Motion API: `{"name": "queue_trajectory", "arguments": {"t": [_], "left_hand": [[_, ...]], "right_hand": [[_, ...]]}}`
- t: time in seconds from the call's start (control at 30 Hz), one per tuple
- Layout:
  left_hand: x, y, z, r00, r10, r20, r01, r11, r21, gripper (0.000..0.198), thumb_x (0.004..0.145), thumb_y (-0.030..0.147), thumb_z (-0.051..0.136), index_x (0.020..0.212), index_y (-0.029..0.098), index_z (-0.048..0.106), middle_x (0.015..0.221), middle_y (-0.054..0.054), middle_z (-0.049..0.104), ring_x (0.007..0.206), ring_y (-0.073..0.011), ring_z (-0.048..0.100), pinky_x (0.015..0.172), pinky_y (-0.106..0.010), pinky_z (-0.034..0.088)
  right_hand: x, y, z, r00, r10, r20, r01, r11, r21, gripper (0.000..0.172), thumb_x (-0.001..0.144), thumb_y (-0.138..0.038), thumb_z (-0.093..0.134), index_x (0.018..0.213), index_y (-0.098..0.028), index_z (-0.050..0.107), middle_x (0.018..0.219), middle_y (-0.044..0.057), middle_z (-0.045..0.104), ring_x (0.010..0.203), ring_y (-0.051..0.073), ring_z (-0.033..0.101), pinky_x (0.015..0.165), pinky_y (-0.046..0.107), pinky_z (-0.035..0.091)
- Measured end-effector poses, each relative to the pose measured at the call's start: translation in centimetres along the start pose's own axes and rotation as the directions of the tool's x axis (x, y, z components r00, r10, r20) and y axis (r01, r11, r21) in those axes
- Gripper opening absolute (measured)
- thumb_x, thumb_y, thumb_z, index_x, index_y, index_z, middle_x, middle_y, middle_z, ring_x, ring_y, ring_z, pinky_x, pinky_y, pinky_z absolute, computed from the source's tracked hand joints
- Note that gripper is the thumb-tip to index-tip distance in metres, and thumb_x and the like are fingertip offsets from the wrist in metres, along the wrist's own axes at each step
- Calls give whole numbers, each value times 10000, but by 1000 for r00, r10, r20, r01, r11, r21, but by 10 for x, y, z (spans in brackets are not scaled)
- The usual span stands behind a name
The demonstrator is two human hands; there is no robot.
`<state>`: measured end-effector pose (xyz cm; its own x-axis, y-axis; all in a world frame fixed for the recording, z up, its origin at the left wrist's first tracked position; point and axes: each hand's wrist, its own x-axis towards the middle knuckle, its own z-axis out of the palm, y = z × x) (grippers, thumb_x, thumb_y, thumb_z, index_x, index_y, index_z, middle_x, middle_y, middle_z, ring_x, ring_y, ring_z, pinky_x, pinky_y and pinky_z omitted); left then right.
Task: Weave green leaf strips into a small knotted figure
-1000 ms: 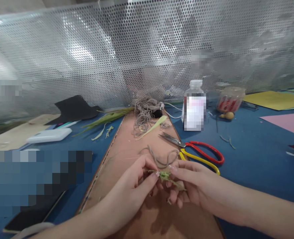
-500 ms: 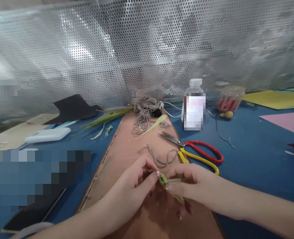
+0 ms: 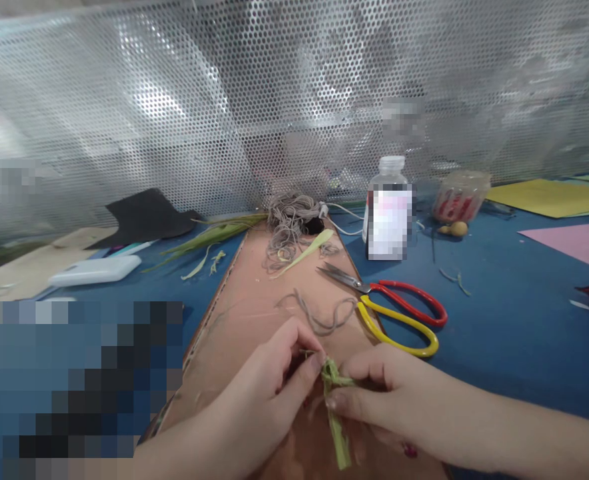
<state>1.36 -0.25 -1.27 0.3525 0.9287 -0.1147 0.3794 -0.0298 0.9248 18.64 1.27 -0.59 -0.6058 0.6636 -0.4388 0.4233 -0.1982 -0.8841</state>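
Observation:
Both hands meet low in the view over a brown cardboard board (image 3: 254, 293). My left hand (image 3: 269, 380) pinches the top of a small bundle of green leaf strips (image 3: 335, 413) with thumb and forefinger. My right hand (image 3: 374, 393) is closed on the same bundle from the right, its thumb pressed against the strips. The bundle's tail hangs down between the hands. A short loop of grey string (image 3: 324, 315) lies on the board just beyond the fingers.
Scissors (image 3: 399, 313) with red and yellow handles lie right of the string. Behind are a tangle of grey twine (image 3: 289, 220), green leaves (image 3: 214, 235), a clear bottle (image 3: 388, 210), a plastic tub (image 3: 460, 197), a white case (image 3: 94, 271), coloured paper sheets (image 3: 549, 199) and a perforated metal screen (image 3: 274, 100).
Both hands have drawn closer to me and lower. The right hand turned, and the leaf bundle now hangs straight down instead of lying between the fingertips.

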Motion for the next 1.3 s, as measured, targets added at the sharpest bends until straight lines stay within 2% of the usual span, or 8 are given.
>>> {"name": "queue_trajectory", "arguments": {"t": [0.23,0.4,0.63,0.77,0.9,1.0,1.17,1.3], "left_hand": [[-1,-3,1,999,-14,-32,14,1000,1,152,888,336,346,831,213,416,638,50,425,571,-106,382,527,-223,334],[-3,-2,3,998,-41,-45,37,996,-87,156,897,337,325,840,215,403,636,53,427,568,-97,389,530,-212,338],[-1,-2,-1,1000,-6,0,6,987,-162,133,903,316,330,838,217,390,633,60,394,569,-91,370,539,-222,331],[2,-5,-4,1000,12,0,-12,979,-205,128,908,311,327,846,216,386,632,58,434,574,-90,384,543,-227,324],[3,-6,-4,999,45,-26,-50,969,-244,106,907,285,346,847,208,389,631,52,485,568,-86,399,544,-226,314],[2,-4,-4,999,39,-7,-40,962,-272,113,907,283,345,838,202,385,629,49,491,555,-82,398,544,-225,317],[0,-1,-3,1000,13,-17,-17,964,-265,119,908,284,341,840,201,393,633,52,484,557,-77,399,559,-222,333],[-1,-1,-1,1000,-4,-19,-1,970,-245,130,904,295,344,835,201,403,566,70,421,549,-86,421,565,-231,348]], "right_hand": [[-1,-6,-3,995,20,100,-33,992,123,256,786,-218,514,544,-135,510,408,-60,426,303,10,282,296,130,194],[-1,-6,-7,990,0,143,-28,980,196,295,791,-151,488,501,-122,531,376,-52,446,282,15,275,283,135,181],[-1,-4,-10,978,-64,199,8,963,268,321,774,-321,577,544,-98,597,383,-40,497,287,6,275,291,125,201],[0,-1,-16,964,-155,217,96,960,262,404,789,-396,551,526,-91,588,424,-9,541,297,6,288,296,133,205],[2,1,-21,963,-190,189,150,967,208,374,796,-419,535,616,-102,616,449,-16,541,315,15,292,313,137,243],[1,-3,-20,986,-161,50,157,985,69,355,792,-434,533,673,-112,622,539,-11,557,371,22,354,362,142,310],[-2,-6,-11,965,-235,-115,231,972,-49,230,777,-375,579,905,-184,569,860,8,622,710,99,570,613,178,449],[1,5,-4,929,-310,-203,279,946,-167,227,762,-360,595,911,-213,506,927,15,595,853,160,582,719,251,466]]}}
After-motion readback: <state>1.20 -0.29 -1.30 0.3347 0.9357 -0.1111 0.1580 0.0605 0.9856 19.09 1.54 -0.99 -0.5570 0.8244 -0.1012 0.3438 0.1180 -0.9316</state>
